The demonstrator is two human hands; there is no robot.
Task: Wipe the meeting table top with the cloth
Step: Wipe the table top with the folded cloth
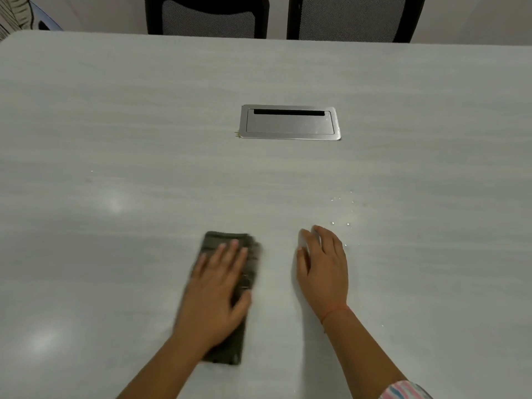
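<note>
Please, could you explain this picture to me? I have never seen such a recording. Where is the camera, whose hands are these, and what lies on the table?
There is no machine here: a person works with two bare hands. The single picture comes from a camera worn on the person's head. It looks forward and down, so the arms enter from the bottom edge.

The left hand lies flat, fingers straight, on a dark cloth and presses it onto the pale table top. Both look blurred, which suggests a wiping stroke. The right hand rests on the table and holds nothing. Just beyond it, small water drops shine on the surface.

In the middle, a metal hatch is set into the table with its lid closed. Two black chairs stand behind the far edge.
</note>
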